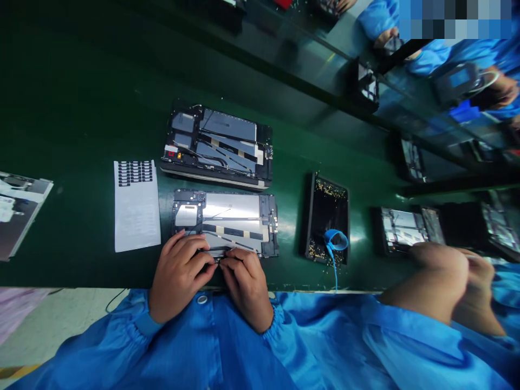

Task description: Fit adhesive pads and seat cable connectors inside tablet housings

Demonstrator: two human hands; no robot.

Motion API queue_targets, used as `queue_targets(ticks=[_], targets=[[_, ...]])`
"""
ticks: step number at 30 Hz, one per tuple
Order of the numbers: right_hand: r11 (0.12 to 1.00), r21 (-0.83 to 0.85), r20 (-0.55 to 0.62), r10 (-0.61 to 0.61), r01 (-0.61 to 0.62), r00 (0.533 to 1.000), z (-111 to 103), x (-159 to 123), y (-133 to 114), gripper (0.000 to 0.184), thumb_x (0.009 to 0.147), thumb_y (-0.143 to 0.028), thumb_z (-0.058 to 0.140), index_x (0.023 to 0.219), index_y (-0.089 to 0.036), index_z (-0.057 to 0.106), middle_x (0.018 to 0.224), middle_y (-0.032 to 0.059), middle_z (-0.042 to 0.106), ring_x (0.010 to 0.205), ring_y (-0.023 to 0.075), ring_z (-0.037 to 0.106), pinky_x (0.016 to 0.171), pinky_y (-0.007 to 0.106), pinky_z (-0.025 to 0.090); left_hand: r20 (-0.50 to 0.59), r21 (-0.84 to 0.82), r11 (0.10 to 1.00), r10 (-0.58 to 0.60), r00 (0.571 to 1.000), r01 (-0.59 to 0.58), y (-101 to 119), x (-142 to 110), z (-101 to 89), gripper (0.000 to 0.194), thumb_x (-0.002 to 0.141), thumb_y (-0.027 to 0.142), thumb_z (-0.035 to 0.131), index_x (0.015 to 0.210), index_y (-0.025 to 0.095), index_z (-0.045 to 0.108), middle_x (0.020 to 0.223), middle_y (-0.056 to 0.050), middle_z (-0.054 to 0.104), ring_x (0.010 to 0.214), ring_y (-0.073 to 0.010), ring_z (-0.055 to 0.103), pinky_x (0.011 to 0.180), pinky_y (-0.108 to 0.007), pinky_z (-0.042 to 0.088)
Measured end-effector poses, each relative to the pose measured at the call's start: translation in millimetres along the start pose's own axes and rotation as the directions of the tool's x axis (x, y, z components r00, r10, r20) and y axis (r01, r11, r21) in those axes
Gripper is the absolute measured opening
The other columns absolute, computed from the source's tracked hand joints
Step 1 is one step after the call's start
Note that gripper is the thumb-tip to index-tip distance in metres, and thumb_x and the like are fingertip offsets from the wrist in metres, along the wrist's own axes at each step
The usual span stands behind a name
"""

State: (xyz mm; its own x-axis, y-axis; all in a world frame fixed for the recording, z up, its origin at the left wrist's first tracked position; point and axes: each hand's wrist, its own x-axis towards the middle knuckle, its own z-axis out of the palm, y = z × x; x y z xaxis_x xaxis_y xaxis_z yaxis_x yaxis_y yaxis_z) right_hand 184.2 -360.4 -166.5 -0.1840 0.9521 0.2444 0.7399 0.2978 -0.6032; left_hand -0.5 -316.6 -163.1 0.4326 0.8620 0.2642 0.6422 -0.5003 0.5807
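An opened tablet [231,203] with a silvery inner plate, dark ribbon cables and thin wires lies on the green table near its front edge. My left hand [181,273] rests over its lower left side, thumb and forefinger pinched at the near edge. Close beside it, my right hand [247,281] has its fingers drawn together at that same edge. Whatever sits between the fingertips is too small and covered to make out. Just behind lies a stack of similar opened devices [229,146]. To the left is a white sheet [137,216] with rows of small black stickers.
On the right stands a black tray [328,211] with small gold-coloured bits and a blue wrist strap [336,241]. Farther right, a co-worker's hands [436,273] are near more opened devices [404,225]. A metal-edged panel [24,211] lies far left. A dark shelf bar [292,81] crosses behind.
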Motion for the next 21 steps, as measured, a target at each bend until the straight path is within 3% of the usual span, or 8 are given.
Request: queue_targets(ticks=[4,8,11,17,19,21], targets=[[0.998,0.056,-0.054,-0.031,0.034,0.998,3.9,-7.7,7.2,0.023,0.097,-0.011,0.059,0.117,-0.023,0.063,0.111,0.009,0.068,0.109,0.0207,0.066,0.094,0.041,0.059,-0.013,0.024,1.0,0.015,1.0,-0.015,0.8,-2.2,2.3,0.003,0.095,0.021,0.061,0.092,0.023,0.062,0.106,-0.003,0.07,0.115,-0.0218,0.065,0.115,-0.048,0.038],[0.978,-0.004,-0.06,-0.208,0.208,0.976,5.4,-15.3,17.8,0.043,0.094,-0.011,0.061,0.135,-0.022,0.057,0.121,0.0127,0.068,0.121,0.0251,0.065,0.105,0.051,0.057,-0.014,0.004,0.999,0.048,0.999,-0.048,-6.4,-7.4,-1.7,0.012,0.095,0.022,0.062,0.106,0.021,0.058,0.127,-0.008,0.065,0.126,-0.0227,0.059,0.116,-0.046,0.042],[0.953,-0.088,-0.054,-0.294,0.288,0.954,5.8,-14.9,21.8,0.048,0.093,-0.012,0.061,0.14,-0.02,0.056,0.119,0.0144,0.068,0.12,0.0261,0.065,0.103,0.05,0.059,-0.007,-0.012,0.999,0.046,0.999,-0.046,-15.7,-12.7,-12.8,0.014,0.094,0.024,0.064,0.107,0.023,0.057,0.136,-0.01,0.06,0.135,-0.0253,0.053,0.118,-0.05,0.041],[0.918,-0.186,-0.049,-0.365,0.35,0.93,6.6,-7.9,12.7,0.035,0.091,-0.019,0.065,0.127,-0.018,0.066,0.118,0.0142,0.068,0.111,0.027,0.065,0.093,0.049,0.062,-0.12,0.034,0.999,-0.029,0.992,0.034,-44.5,-27.4,-47.4,0.01,0.093,0.024,0.066,0.102,0.024,0.061,0.134,-0.008,0.062,0.131,-0.0258,0.057,0.119,-0.052,0.038],[0.917,-0.217,-0.038,-0.35,0.335,0.936,4.5,-5.3,7.6,0.031,0.091,-0.018,0.066,0.122,-0.019,0.068,0.118,0.0138,0.068,0.108,0.0275,0.064,0.087,0.049,0.061,-0.149,0.077,0.995,-0.058,0.987,0.071,-61.2,-27.1,-60.4,0.006,0.095,0.025,0.062,0.102,0.024,0.062,0.132,-0.007,0.065,0.131,-0.0249,0.058,0.119,-0.05,0.037],[0.929,-0.187,-0.01,-0.327,0.319,0.945,0.9,2.2,3.2,0.026,0.093,-0.018,0.064,0.119,-0.019,0.069,0.12,0.0148,0.066,0.109,0.0284,0.063,0.085,0.048,0.059,-0.137,0.15,0.981,-0.1,0.985,0.121,-83.2,-20.1,-73.0,0.015,0.099,0.029,0.056,0.112,0.025,0.062,0.139,-0.007,0.063,0.136,-0.0255,0.055,0.121,-0.051,0.033]])
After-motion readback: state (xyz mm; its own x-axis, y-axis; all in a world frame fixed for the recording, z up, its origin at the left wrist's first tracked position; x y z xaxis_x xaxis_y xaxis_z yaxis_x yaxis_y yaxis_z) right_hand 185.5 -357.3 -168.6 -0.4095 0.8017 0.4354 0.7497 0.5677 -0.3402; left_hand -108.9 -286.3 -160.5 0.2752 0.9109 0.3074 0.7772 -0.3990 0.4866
